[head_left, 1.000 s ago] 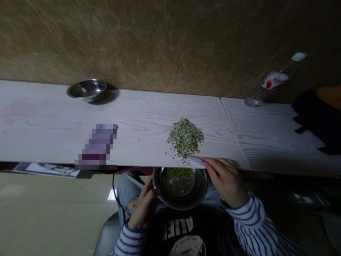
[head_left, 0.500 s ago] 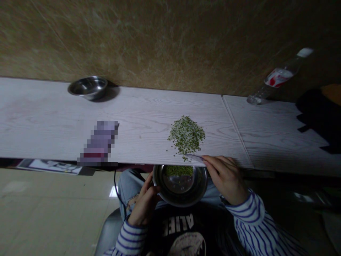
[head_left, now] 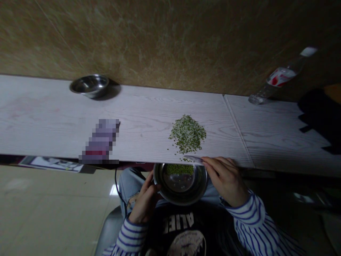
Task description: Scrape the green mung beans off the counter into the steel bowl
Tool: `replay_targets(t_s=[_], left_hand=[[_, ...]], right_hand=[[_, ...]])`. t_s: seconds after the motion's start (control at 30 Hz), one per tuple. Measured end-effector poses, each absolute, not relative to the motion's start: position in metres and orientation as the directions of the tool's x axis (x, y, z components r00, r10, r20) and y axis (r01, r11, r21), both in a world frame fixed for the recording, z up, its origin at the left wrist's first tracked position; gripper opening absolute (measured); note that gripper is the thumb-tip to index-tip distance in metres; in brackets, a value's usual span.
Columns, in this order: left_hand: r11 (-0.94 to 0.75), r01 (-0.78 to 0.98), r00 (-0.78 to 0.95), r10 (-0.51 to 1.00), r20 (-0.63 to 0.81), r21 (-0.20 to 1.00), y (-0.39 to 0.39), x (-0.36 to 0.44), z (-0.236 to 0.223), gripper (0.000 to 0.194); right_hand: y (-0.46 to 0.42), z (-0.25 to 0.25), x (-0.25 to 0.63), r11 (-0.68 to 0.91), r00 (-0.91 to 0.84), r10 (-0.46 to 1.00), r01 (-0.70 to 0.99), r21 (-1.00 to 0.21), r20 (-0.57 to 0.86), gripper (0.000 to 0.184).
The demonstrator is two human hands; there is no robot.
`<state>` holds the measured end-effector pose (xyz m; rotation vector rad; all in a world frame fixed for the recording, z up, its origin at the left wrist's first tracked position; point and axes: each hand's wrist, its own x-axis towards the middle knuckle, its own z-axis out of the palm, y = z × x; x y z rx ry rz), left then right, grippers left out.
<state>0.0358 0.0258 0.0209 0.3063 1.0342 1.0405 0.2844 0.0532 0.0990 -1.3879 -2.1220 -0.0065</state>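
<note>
A pile of small green and white grains (head_left: 188, 133) lies on the pale wooden table (head_left: 149, 121) near its front edge. Just below that edge my left hand (head_left: 145, 201) grips the rim of a steel bowl (head_left: 181, 183) that has green grains along its far side. My right hand (head_left: 226, 179) rests at the table edge to the right of the bowl, its fingers pinching a thin flat card (head_left: 194, 159) whose tip lies at the near side of the pile.
A second steel bowl (head_left: 90, 85) stands at the back left by the wall. A blurred flat object (head_left: 100, 142) lies left of the pile. A plastic bottle (head_left: 279, 77) lies at the back right, beside dark cloth (head_left: 318, 117).
The view has shifted slightly. The card's tip has slid a little nearer the table edge by the bowl; both hands keep their grips.
</note>
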Motion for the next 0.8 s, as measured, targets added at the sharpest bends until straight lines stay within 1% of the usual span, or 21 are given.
replay_targets(t_s=[0.3, 0.47, 0.7, 0.8], left_hand=[[0.509, -0.579, 0.121, 0.826, -0.551, 0.636, 0.025, 0.036, 0.019, 0.063], [0.505, -0.562, 0.109, 0.83, -0.547, 0.655, 0.026, 0.037, 0.02, 0.061], [0.502, -0.559, 0.093, 0.829, -0.552, 0.66, 0.027, 0.035, 0.018, 0.066], [0.5, -0.563, 0.089, 0.828, -0.553, 0.658, 0.026, 0.034, 0.016, 0.065]], right_hand=[[0.049, 0.099, 0.279, 0.457, -0.27, 0.833, 0.827, -0.327, 0.483, 0.02], [0.046, 0.103, 0.273, 0.492, -0.299, 0.821, 0.802, -0.338, 0.486, 0.018], [0.052, 0.104, 0.272, 0.455, -0.257, 0.829, 0.827, -0.33, 0.497, 0.019], [0.054, 0.102, 0.269, 0.457, -0.267, 0.83, 0.828, -0.324, 0.489, 0.02]])
